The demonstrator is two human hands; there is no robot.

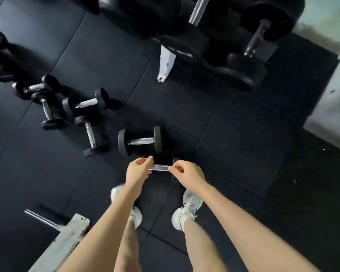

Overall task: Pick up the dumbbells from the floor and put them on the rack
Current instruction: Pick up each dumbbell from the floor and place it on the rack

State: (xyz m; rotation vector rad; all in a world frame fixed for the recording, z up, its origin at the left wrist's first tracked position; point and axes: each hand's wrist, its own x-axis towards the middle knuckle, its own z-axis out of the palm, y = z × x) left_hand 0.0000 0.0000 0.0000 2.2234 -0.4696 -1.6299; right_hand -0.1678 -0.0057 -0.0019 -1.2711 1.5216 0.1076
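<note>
1. the left hand [138, 171] and the right hand [186, 173] sit at lower centre of the frame, each with fingers curled onto an end of the knurled chrome handle of a small black round-headed dumbbell [161, 167]; both are closed on it.
2. whether that dumbbell rests on the floor or is lifted clear, i cannot tell; its dark heads are mostly lost against the mat.
3. just above the hands lies another black dumbbell with a chrome handle [140, 141], apart from the held one.
4. toward the left middle and upper left, a loose cluster of similar black dumbbells [71, 108] lies at mixed angles, some touching.
5. judged from this, the task is at an early or middle stage: one dumbbell is in hand, at least five remain down.
6. at top centre and upper right stands the white-legged metal rack [166, 63], loaded with larger black weights; it is probably the destination.
7. the floor is black rubber tile matting [234, 134] with visible seams; a pale wall shows at the right edge.
8. a worn white metal bench frame [67, 240] sits at lower left, beside the person's white trainers [186, 210].
</note>
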